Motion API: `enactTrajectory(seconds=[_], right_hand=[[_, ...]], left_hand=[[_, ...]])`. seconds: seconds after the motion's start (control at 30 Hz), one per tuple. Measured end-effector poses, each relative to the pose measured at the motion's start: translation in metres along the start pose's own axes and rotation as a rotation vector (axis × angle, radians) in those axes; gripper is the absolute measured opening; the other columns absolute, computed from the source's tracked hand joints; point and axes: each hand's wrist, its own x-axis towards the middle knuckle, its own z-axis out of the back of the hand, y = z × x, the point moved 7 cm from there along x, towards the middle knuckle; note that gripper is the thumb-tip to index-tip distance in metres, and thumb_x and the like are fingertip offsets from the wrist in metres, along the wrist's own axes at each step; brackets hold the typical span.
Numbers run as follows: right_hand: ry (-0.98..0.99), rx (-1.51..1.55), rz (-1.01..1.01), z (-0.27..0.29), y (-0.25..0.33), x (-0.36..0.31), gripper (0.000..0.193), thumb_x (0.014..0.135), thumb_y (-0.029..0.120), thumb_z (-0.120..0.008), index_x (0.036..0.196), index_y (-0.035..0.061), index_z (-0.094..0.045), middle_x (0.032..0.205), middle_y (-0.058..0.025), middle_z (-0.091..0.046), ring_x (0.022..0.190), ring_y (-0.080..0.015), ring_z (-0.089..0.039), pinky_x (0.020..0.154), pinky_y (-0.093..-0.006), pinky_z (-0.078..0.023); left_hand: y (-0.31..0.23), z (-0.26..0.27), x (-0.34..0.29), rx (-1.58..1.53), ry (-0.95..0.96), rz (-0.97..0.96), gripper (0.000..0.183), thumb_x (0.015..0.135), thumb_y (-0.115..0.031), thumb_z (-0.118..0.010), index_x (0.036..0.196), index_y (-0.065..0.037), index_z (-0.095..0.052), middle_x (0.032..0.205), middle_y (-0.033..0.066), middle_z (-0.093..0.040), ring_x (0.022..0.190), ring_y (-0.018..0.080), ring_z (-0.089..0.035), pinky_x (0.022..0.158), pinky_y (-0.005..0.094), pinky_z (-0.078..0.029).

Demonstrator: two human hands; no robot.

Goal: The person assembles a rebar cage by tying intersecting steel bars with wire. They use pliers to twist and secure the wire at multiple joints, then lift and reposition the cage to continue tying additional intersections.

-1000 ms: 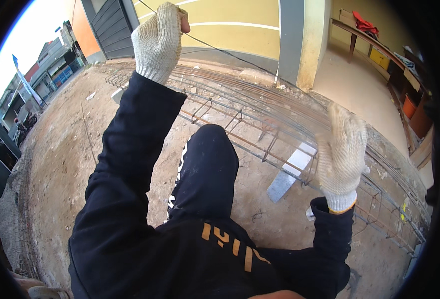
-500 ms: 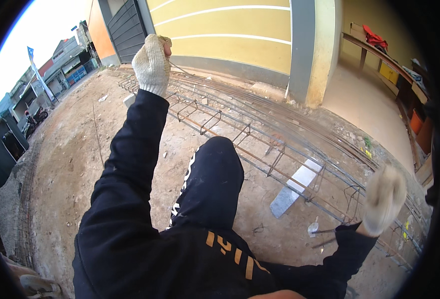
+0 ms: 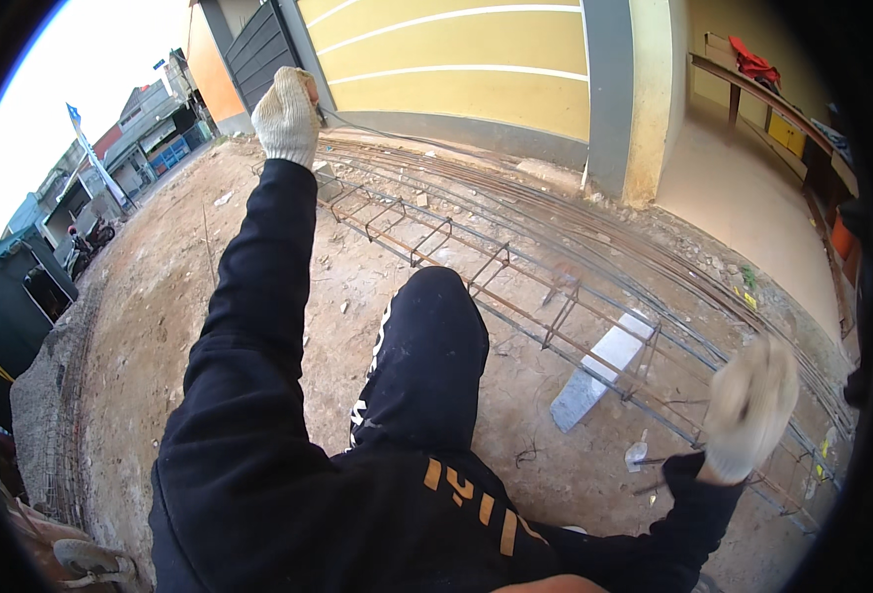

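Observation:
My left hand (image 3: 286,117), in a white knit glove, is raised at arm's length with the fist closed on a thin dark wire (image 3: 382,135) that trails off to the right. My right hand (image 3: 749,410), also gloved, is blurred low at the right, just above the near end of a long rusty rebar cage (image 3: 515,287) lying on the dirt. Whether it holds anything cannot be made out. My knee in dark trousers (image 3: 431,336) is bent up in front of the cage.
A grey concrete block (image 3: 599,371) lies under the cage. More long bars (image 3: 555,212) run along a yellow wall (image 3: 476,59) with a grey pillar (image 3: 614,99). A wire mesh sheet (image 3: 56,415) lies at the left, and a wooden shelf (image 3: 772,99) stands at the right.
My right hand has dropped from chest height to low at the right. My left arm has stretched farther out, still gripping the wire.

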Motion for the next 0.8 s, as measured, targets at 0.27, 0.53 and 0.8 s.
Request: enactTrajectory(seconds=[0.27,0.53,0.8], right_hand=[[1.230,-0.591,-0.401,-0.084,-0.123,-0.057,0.025,0.091,0.027,-0.057,0.101,0.0083,-0.071,0.094,-0.0137,-0.071,0.085,-0.0347,-0.067,0.076,-0.0414,-0.055],[-0.336,-0.710,0.120,0.068,0.004,0.011,0.023,0.098,0.021,-0.058,0.098,0.0014,-0.068,0.069,-0.0035,-0.063,0.054,-0.0124,-0.055,0.046,-0.0307,-0.043],[1.331,-0.566,-0.434,-0.126,-0.104,-0.069,0.023,0.094,0.030,-0.052,0.092,0.0138,-0.069,0.084,-0.0100,-0.069,0.078,-0.0315,-0.067,0.067,-0.0399,-0.054]], left_hand=[[-0.023,-0.004,-0.003,0.040,0.093,-0.136,0.048,0.103,-0.035,-0.048,0.072,-0.002,-0.061,0.064,0.0009,-0.058,0.062,0.0093,-0.052,0.061,0.0262,-0.043],[0.019,0.028,-0.007,-0.023,0.053,0.006,0.048,0.104,-0.038,-0.046,0.080,-0.003,-0.068,0.064,0.0012,-0.059,0.061,0.0103,-0.053,0.059,0.0286,-0.044],[0.015,0.019,0.018,0.481,0.185,-0.266,0.045,0.100,-0.043,-0.048,0.085,-0.006,-0.070,0.070,0.0151,-0.066,0.068,0.0286,-0.067,0.064,0.0356,-0.050]])
